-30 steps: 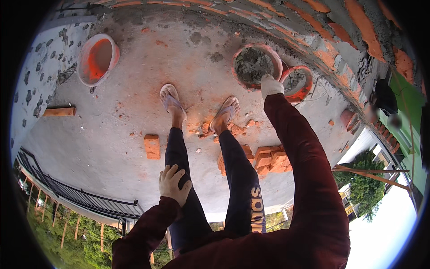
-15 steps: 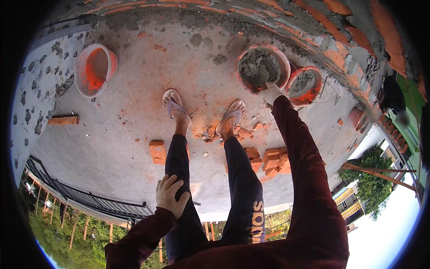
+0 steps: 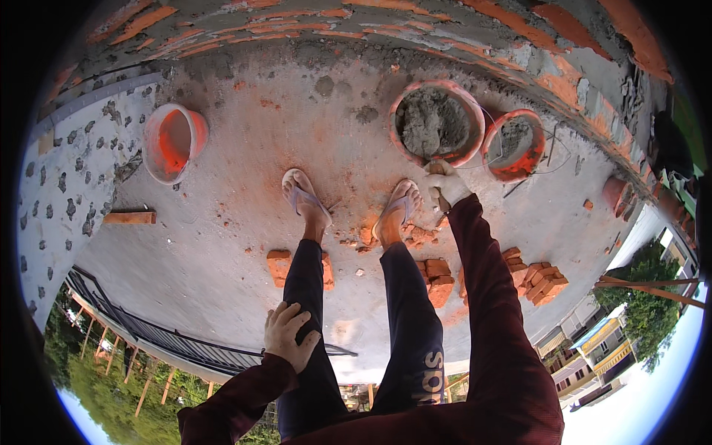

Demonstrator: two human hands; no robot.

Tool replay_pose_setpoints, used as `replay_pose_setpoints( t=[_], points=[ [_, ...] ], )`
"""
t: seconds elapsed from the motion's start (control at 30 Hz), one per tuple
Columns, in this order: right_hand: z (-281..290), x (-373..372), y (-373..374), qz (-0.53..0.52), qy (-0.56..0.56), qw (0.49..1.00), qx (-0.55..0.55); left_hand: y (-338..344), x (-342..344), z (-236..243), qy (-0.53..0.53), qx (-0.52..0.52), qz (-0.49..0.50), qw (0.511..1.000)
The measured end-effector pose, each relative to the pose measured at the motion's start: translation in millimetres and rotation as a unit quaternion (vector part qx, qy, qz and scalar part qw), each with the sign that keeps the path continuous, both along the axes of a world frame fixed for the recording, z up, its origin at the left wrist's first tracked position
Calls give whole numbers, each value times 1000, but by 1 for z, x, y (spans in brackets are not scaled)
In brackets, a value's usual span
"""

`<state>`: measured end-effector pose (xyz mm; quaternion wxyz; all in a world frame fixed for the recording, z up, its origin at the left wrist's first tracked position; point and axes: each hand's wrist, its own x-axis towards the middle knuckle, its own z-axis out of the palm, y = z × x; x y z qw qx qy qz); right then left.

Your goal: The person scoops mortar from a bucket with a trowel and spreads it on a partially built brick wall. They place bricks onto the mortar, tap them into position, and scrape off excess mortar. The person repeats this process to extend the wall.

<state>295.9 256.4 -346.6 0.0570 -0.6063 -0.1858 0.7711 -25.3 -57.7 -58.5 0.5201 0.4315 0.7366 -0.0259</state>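
My right hand (image 3: 447,185), gloved in white, is closed at the near rim of a large round tub (image 3: 475,148) of wet grey mortar (image 3: 434,122). In its grip is what looks like a trowel (image 3: 443,202); only a bit of its handle shows, and the blade is mostly hidden. Beside that tub, on the right, stands a smaller orange bucket (image 3: 528,165) with a wire handle and some mortar inside. My left hand (image 3: 289,335), in a pale glove, rests with fingers apart on my left knee and holds nothing.
A whitish bucket (image 3: 176,144) with orange inside stands at the left. Bricks (image 3: 437,282) and broken pieces (image 3: 367,236) lie around my feet. Across the far side runs a brick wall (image 3: 297,28). Nearer, at the left, a black railing (image 3: 163,335) borders the concrete floor (image 3: 245,193).
My right hand has drawn back from over the mortar to the tub's near rim, slightly toward me. The view has shifted a little. My left hand stays on the knee.
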Motion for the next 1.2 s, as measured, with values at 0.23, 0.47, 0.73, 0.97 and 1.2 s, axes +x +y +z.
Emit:
replay_pose_setpoints(
  t=[0.23, 0.47, 0.73, 0.97, 1.2],
  points=[
    [34, 42, 15, 51, 43, 992, 106, 23, 5, -6, 16, 35, -10, 999],
    [287, 67, 21, 188, 7, 981, 49, 7, 19, 12, 84, 38, 38, 995],
    [639, 4, 97, 348, 65, 931, 89, 65, -54, 44, 57, 180, 237, 953],
    [782, -149, 189, 439, 86, 862, 236, 62, -154, 41, 60, 81, 193, 976],
    [803, -280, 231, 545, -101, 650, 520, 83, -267, 77, 2, 26, 195, 980]
  ],
)
